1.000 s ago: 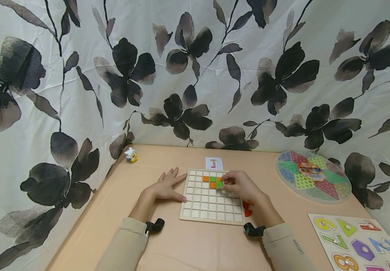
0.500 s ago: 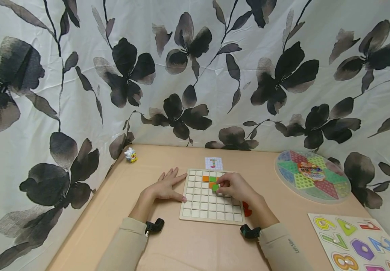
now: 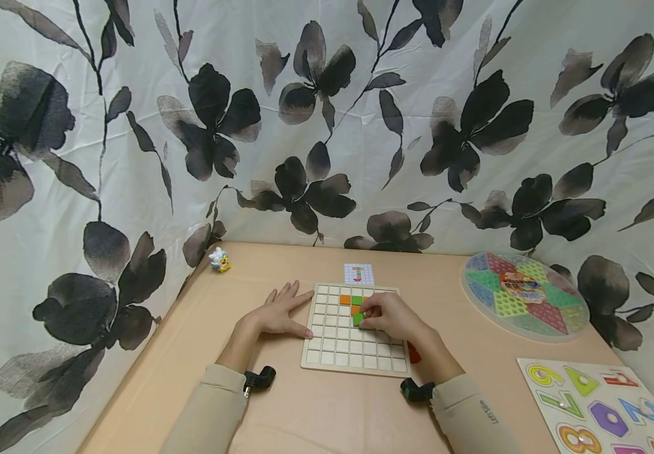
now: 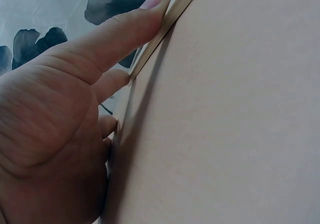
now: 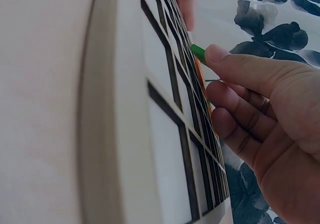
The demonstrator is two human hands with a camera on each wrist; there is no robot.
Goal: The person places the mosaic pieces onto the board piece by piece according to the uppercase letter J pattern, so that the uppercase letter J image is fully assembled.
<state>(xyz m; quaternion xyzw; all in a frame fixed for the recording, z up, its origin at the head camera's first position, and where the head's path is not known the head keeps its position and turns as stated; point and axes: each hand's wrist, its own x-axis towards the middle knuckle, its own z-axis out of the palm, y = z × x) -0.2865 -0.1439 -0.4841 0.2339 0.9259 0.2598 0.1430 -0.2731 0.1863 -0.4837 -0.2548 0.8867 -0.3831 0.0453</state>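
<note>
A pale wooden grid board [image 3: 338, 347] with square cells lies on the table. Orange tiles [image 3: 345, 299] and a green tile [image 3: 357, 300] sit in its upper cells. My right hand [image 3: 395, 317] pinches another green tile [image 3: 357, 320] just below the lower orange one; in the right wrist view that green tile [image 5: 198, 53] is tilted at the thumb tip, and I cannot tell if it touches the board. With fingers spread, my left hand [image 3: 275, 313] rests at the board's left edge. Its thumb touches the rim in the left wrist view.
A small card [image 3: 358, 274] with a coloured J-like pattern lies behind the board. Red pieces [image 3: 414, 353] show beside the right forearm. To the right are a round patterned game board [image 3: 525, 296] and a number board [image 3: 599, 403]. A small toy figure [image 3: 220, 259] stands back left.
My right hand has moved slightly left and toward me with the green tile, from beside the lower orange tile to below it. The left hand has stayed still.
</note>
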